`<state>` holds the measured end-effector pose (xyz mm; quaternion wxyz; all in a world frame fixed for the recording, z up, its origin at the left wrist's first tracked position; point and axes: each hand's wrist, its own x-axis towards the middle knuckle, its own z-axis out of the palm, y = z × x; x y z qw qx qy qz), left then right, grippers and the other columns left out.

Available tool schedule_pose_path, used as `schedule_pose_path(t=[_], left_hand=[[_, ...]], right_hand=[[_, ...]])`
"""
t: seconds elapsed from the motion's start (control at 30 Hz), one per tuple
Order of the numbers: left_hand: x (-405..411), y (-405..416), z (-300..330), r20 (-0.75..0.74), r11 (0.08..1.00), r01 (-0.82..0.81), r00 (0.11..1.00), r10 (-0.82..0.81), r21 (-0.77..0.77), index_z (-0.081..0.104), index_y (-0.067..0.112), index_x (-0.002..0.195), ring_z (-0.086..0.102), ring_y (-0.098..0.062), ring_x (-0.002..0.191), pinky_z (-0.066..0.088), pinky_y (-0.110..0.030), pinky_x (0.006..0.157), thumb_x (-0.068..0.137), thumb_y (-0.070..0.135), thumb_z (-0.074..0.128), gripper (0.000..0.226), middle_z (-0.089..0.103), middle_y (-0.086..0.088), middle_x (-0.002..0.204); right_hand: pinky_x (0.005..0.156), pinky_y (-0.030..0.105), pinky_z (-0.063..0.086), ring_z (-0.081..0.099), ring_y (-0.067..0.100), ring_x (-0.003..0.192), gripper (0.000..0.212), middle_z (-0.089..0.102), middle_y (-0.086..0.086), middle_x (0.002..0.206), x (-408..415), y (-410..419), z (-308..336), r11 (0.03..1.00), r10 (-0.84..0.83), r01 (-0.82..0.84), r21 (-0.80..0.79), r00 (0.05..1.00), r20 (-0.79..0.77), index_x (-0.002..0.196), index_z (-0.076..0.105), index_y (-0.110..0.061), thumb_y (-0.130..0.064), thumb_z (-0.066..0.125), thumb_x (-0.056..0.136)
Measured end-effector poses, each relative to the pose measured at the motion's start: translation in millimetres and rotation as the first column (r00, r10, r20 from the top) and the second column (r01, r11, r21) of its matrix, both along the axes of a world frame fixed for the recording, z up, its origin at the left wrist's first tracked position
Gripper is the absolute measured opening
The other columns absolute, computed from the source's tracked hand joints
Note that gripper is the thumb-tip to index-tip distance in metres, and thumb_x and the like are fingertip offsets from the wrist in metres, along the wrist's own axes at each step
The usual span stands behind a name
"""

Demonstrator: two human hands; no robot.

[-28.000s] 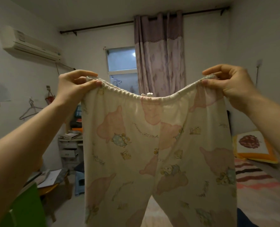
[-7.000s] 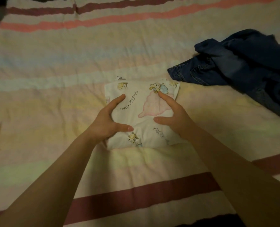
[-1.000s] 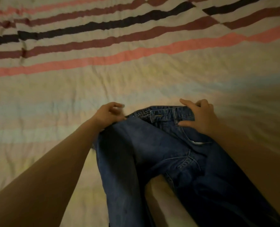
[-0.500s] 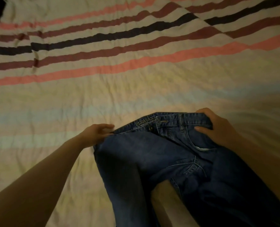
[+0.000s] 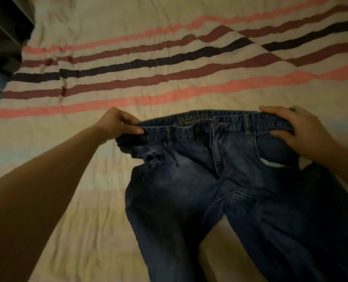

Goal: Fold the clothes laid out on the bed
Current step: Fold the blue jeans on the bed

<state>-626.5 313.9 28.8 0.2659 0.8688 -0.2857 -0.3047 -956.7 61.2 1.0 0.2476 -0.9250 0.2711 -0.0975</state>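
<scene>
Fingers (image 5: 135, 130) of both hands pinch jeans (image 5: 209, 180) waistband, now stretched wider | flattening on bed (image 5: 87, 231), folding next

Both arms reach forward, the left hand (image 5: 116, 124) and right hand (image 5: 297, 129) each curled in a pinching grip.

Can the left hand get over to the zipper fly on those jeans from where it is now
Probably yes. The left hand pinches the waistband of the jeans, and the fly lies uncovered along that band, but it would have to let go first.
</scene>
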Motion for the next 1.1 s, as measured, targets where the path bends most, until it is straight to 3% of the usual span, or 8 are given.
schedule_pose_path(t=[0.3, 0.5, 0.63, 0.73, 0.8, 0.87, 0.97, 1.1], left_hand=[[41.2, -104.3, 19.4, 0.288, 0.97, -0.111, 0.942, 0.172, -0.216, 0.07, 0.019, 0.101, 0.06, -0.016, 0.086, 0.05, -0.031, 0.083, 0.075, 0.018, 0.077, 0.026, 0.064, 0.0, 0.095], [51.7, -176.6, 21.2, 0.428, 0.946, -0.138, 0.866, 0.259, -0.292, 0.071, 0.015, 0.106, 0.064, -0.024, 0.09, 0.054, -0.039, 0.086, 0.08, 0.024, 0.074, 0.027, 0.069, -0.009, 0.105], [47.8, -202.3, -8.8, 0.45, 0.97, -0.123, 0.869, 0.208, -0.21, 0.07, 0.013, 0.108, 0.064, -0.028, 0.093, 0.053, -0.04, 0.087, 0.082, 0.021, 0.072, 0.028, 0.069, -0.012, 0.106], [45.6, -200.3, -44.2, 0.466, 0.987, -0.084, 0.874, 0.14, -0.14, 0.068, 0.015, 0.113, 0.06, -0.033, 0.101, 0.048, -0.046, 0.095, 0.084, 0.024, 0.07, 0.03, 0.066, -0.014, 0.113], [42.6, -196.4, -65.7, 0.494, 0.998, -0.051, 0.867, 0.063, -0.037, 0.059, 0.025, 0.125, 0.052, -0.036, 0.115, 0.036, -0.05, 0.105, 0.084, 0.035, 0.069, 0.044, 0.056, -0.012, 0.128], [34.7, -193.1, -79.1, 0.548, 0.997, -0.007, 0.835, -0.034, 0.072, 0.04, 0.034, 0.139, 0.033, -0.036, 0.133, 0.021, -0.051, 0.11, 0.084, 0.045, 0.065, 0.062, 0.037, -0.008, 0.146], [10.9, -190.1, -83.5, 0.55, 0.997, 0.075, 0.832, -0.076, 0.024, 0.025, 0.036, 0.146, 0.008, -0.035, 0.144, 0.009, -0.055, 0.112, 0.085, 0.048, 0.061, 0.072, 0.017, -0.004, 0.157], [-45.1, -189.8, -75.5, 0.412, 0.987, 0.154, 0.903, -0.121, -0.047, 0.025, 0.038, 0.146, -0.001, -0.036, 0.145, 0.004, -0.059, 0.112, 0.084, 0.052, 0.06, 0.072, 0.013, -0.001, 0.159]], right_hand=[[0.091, 0.033, 0.035, 0.047, 0.041, 0.107, 0.057, 0.049, 0.027, 0.117, 62.4, -89.9, 32.8, 0.974, -0.12, 0.122, -0.193, 0.992, 0.025, 0.134, 0.05, -0.021, -0.005, 0.067, 0.082], [0.101, 0.04, 0.034, 0.042, 0.042, 0.117, 0.053, 0.044, 0.025, 0.131, 91.7, -144.7, 32.4, 0.93, -0.253, 0.254, -0.266, 0.967, 0.035, 0.134, 0.049, -0.017, -0.006, 0.065, 0.085], [0.094, 0.029, 0.034, 0.041, 0.039, 0.117, 0.051, 0.038, 0.024, 0.134, 100.5, -154.1, 3.9, 0.941, -0.267, 0.265, -0.21, 0.963, 0.022, 0.135, 0.047, -0.017, -0.001, 0.057, 0.088], [0.101, 0.034, 0.033, 0.039, 0.043, 0.119, 0.055, 0.028, 0.023, 0.139, 99.6, -157.4, -25.7, 0.961, -0.263, 0.25, -0.12, 0.959, -0.105, 0.142, 0.037, -0.022, -0.007, 0.053, 0.092], [0.108, 0.039, 0.029, 0.033, 0.044, 0.126, 0.065, 0.019, 0.021, 0.146, 91.6, -159.0, -42.5, 0.972, -0.226, 0.233, 0.0, 0.943, -0.246, 0.147, 0.023, -0.03, -0.022, 0.057, 0.092], [0.107, 0.041, 0.03, 0.032, 0.04, 0.131, 0.07, 0.021, 0.019, 0.15, 74.5, -157.1, -52.4, 0.97, -0.191, 0.223, 0.101, 0.948, -0.254, 0.149, 0.015, -0.029, -0.03, 0.056, 0.092], [0.106, 0.042, 0.029, 0.035, 0.034, 0.133, 0.066, 0.03, 0.013, 0.151, 23.8, -145.7, -57.4, 0.956, -0.266, 0.278, 0.091, 0.956, -0.127, 0.149, 0.019, -0.018, -0.024, 0.054, 0.094], [0.104, 0.044, 0.031, 0.043, 0.034, 0.125, 0.068, 0.04, 0.015, 0.144, -64.6, -109.1, -59.7, 0.885, -0.388, 0.431, 0.177, 0.891, -0.235, 0.148, 0.022, -0.022, -0.038, 0.053, 0.09]])
